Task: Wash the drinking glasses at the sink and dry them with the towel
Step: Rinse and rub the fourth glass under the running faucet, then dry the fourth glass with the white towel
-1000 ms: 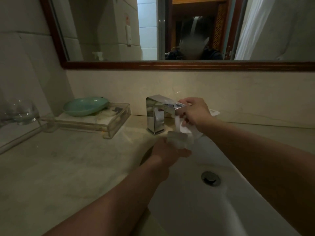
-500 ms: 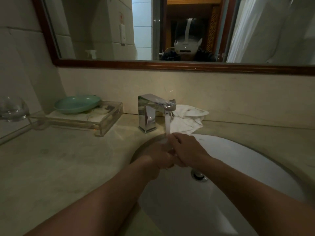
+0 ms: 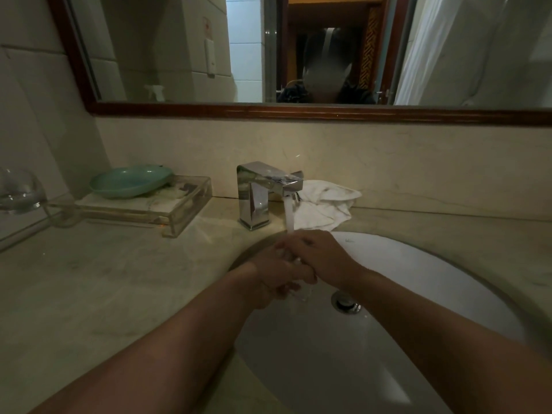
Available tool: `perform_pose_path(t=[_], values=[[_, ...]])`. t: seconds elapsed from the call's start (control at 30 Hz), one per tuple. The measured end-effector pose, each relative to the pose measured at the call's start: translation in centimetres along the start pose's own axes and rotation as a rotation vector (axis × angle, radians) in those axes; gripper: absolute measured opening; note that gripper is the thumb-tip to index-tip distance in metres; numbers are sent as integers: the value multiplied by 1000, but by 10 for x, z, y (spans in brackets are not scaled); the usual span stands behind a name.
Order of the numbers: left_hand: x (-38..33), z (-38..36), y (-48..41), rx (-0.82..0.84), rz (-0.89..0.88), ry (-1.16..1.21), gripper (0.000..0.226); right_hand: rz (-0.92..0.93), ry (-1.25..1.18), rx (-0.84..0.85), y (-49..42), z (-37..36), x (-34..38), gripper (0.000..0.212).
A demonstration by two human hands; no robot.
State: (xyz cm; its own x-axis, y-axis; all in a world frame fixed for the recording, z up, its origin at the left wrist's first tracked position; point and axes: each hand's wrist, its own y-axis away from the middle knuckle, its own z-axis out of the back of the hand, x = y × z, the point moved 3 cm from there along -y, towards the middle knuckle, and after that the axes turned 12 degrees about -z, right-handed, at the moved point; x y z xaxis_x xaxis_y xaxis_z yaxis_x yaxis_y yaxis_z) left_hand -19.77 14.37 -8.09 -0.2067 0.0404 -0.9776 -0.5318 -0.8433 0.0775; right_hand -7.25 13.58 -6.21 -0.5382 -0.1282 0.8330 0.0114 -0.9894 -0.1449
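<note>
Water (image 3: 289, 216) now runs from the tap (image 3: 260, 192), and the right hand (image 3: 324, 258), up at the tap lever a second ago, has dropped to the glass (image 3: 301, 291). The left hand (image 3: 274, 279) grips the glass from below, over the sink (image 3: 433, 294) in the stream; the right curls over its top. Rinsing seems under way. The towel (image 3: 327, 201) lies unused on the bench (image 3: 119, 279) behind the tap, so drying waits. A second glass (image 3: 18, 192) stands far left.

Left hand (image 3: 273, 277) and right hand (image 3: 327, 258) grip a glass (image 3: 302, 291) under the tap (image 3: 257, 198), water running, above the sink (image 3: 424, 282); a towel (image 3: 324, 206) lies beyond.
</note>
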Motion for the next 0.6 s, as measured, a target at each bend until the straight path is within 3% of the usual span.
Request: perform_pose_path(t=[0.1, 0.23, 0.53, 0.6], values=[[3, 3, -1, -87, 42, 102, 26, -39, 79, 70, 1, -1, 8, 34], [6, 3, -3, -121, 59, 209, 24, -57, -286, 55, 19, 16, 10, 36], [11, 1, -1, -118, 89, 191, 24, -73, -137, -9, 19, 15, 3, 32], [10, 0, -1, -139, 73, 155, 27, -69, -210, -43, 18, 19, 8, 30]])
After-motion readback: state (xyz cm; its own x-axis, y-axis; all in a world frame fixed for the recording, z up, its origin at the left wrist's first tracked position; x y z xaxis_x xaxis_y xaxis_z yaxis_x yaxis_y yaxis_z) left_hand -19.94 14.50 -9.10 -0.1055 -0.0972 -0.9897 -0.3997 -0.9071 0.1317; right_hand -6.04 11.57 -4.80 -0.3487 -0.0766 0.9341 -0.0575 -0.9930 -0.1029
